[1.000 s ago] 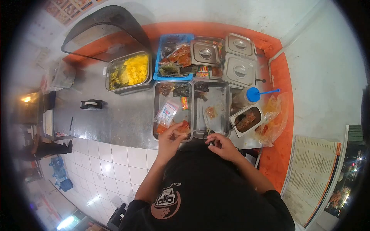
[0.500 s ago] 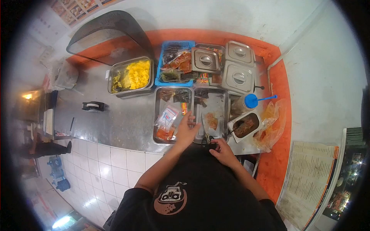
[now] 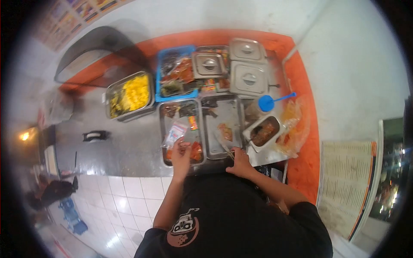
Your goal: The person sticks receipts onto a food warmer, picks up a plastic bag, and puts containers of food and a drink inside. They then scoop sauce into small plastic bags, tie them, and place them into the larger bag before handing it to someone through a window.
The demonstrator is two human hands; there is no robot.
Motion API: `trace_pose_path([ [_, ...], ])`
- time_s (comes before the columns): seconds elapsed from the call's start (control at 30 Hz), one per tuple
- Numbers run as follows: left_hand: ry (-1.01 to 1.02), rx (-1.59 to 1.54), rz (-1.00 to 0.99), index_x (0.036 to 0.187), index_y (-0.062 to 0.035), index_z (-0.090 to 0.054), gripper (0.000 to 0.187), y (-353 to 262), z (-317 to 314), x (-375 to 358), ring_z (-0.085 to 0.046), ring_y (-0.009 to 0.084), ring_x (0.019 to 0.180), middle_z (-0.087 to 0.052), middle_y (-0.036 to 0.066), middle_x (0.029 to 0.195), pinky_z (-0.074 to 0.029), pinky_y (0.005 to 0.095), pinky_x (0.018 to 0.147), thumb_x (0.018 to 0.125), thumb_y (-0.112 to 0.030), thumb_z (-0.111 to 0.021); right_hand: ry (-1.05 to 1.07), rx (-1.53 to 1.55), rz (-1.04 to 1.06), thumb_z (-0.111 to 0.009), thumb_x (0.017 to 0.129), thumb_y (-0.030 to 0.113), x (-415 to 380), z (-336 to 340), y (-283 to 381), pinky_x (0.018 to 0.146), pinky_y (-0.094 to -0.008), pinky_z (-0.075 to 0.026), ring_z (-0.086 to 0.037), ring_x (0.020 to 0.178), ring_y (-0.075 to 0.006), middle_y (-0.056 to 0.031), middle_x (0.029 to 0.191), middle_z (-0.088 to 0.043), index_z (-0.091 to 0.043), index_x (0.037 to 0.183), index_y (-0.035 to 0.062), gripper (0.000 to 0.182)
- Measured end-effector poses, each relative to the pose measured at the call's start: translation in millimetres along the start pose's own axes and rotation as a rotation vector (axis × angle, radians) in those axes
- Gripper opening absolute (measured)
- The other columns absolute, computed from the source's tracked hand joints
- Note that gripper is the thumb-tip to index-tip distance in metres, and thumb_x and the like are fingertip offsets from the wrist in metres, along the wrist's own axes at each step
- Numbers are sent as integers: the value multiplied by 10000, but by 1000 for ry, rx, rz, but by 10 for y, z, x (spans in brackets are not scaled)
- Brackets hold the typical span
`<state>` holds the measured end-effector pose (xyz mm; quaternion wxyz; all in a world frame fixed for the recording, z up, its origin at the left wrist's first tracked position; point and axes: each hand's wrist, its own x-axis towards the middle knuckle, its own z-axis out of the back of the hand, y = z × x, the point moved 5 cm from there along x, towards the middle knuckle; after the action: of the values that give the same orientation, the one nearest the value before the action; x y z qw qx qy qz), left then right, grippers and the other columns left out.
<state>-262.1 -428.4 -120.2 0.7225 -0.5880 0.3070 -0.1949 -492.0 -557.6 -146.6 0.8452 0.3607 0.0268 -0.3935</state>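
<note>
My left hand (image 3: 181, 155) is over the near end of the left steel tray (image 3: 200, 129). Its fingers are partly curled and apart, at the lower edge of a clear plastic packet with a white, red and blue print (image 3: 175, 132). Under and beside the fingers lie orange-red sachets (image 3: 196, 151). My right hand (image 3: 241, 164) grips scissors (image 3: 223, 144) by the handles, which the fingers largely cover. The blades point up and left over the right steel tray (image 3: 215, 151), near a sachet of reddish-brown food (image 3: 225, 132). Motion blurs the blades.
Beside the right tray stand a small steel pan of dark sauce (image 3: 263, 132), a blue-lidded jar (image 3: 266, 103) and a plastic bag (image 3: 293, 129). Behind are a blue basket (image 3: 160, 77) and lidded pans (image 3: 248, 79). Leftward are a pan of yellow food (image 3: 137, 92) and a tape dispenser (image 3: 95, 136).
My left hand has drawn back and left, from between the trays to the packet's lower edge. My right hand now wraps around the scissors' handles and has lifted them slightly. The view has shifted.
</note>
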Motion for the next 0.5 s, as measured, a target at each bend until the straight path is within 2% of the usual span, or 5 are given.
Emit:
trace_pose_path([
  [0.2,72,-2,-30,1307,-38,-484,423,7,-32,31,-587,123,918,-621,67,1032,-466,266,813,902,-43,-608,258,309,42,-771,624,197,-684,499,-643,1007,-410,-383,-478,1164,-347,-206,1210,-488,-420,1280,27,764],
  [0.23,76,-1,-32,1304,-37,-486,422,51,-33,50,-587,122,910,-622,66,1033,-464,262,807,900,-41,-608,241,310,34,-771,624,197,-820,587,-748,1007,-410,-383,-478,1164,-347,-206,1210,-488,-420,1280,27,764],
  [0.3,73,13,-43,1292,-36,-497,409,42,-60,79,-586,115,876,-631,62,1025,-470,256,774,897,-38,-606,181,381,-194,-767,623,195,-1082,707,-1006,1024,-391,-376,-473,1181,-327,-191,1215,-490,-436,1276,34,749],
  [0.43,149,62,-49,1269,-29,-515,380,-48,-213,143,-588,112,851,-645,68,1042,-476,257,744,899,-39,-601,67,400,-336,-763,621,187,-1341,688,-1298,1026,-395,-377,-469,1187,-321,-190,1223,-487,-436,1279,25,753],
  [0.5,377,-2,167,1262,-22,-524,357,123,-443,156,-595,109,870,-658,79,1067,-484,254,748,913,-57,-583,-153,258,-353,-779,605,204,-1330,666,-1432,1003,-420,-386,-470,1143,-369,-213,1163,-490,-458,1241,10,738],
])
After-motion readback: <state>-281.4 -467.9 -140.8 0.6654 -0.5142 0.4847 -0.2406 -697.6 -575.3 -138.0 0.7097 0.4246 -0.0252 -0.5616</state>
